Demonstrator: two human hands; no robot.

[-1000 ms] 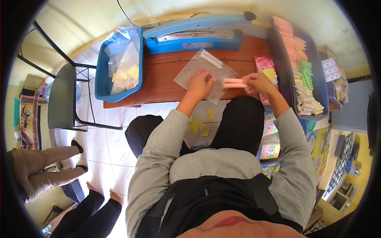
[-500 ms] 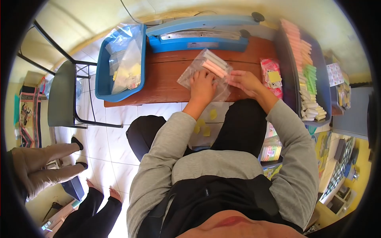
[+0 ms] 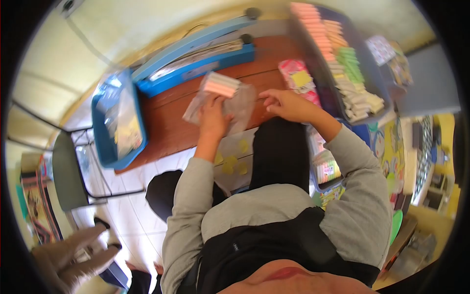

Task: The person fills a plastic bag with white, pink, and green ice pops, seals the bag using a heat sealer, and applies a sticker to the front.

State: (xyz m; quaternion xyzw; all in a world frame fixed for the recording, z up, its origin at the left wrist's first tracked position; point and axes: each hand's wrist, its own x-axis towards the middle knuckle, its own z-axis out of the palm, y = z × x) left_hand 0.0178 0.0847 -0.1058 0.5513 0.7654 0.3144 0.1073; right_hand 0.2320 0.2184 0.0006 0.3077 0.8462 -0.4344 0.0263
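My left hand [image 3: 213,119] is closed on a clear plastic bag [image 3: 242,105] above the brown table. Pink and white sticks [image 3: 222,85] lie side by side in the bag, just beyond my fingertips. To the right of the bag, my right hand [image 3: 286,104] is off it, fingers partly curled and apart, holding nothing visible. A pink packet with a yellow card [image 3: 300,79] lies beyond my right hand. Motion blurs the bag's edges.
A blue sealing machine [image 3: 196,66] stands at the back of the table [image 3: 166,112]. The blue basket [image 3: 143,134] at left holds plastic bags. At right, a grey bin [image 3: 379,90] holds colored sticks. Left stand a chair [image 3: 68,169] and people's legs [image 3: 81,245].
The view has turned to the right. My right hand has let go of the bag and moved away from it. My left hand still has the bag.
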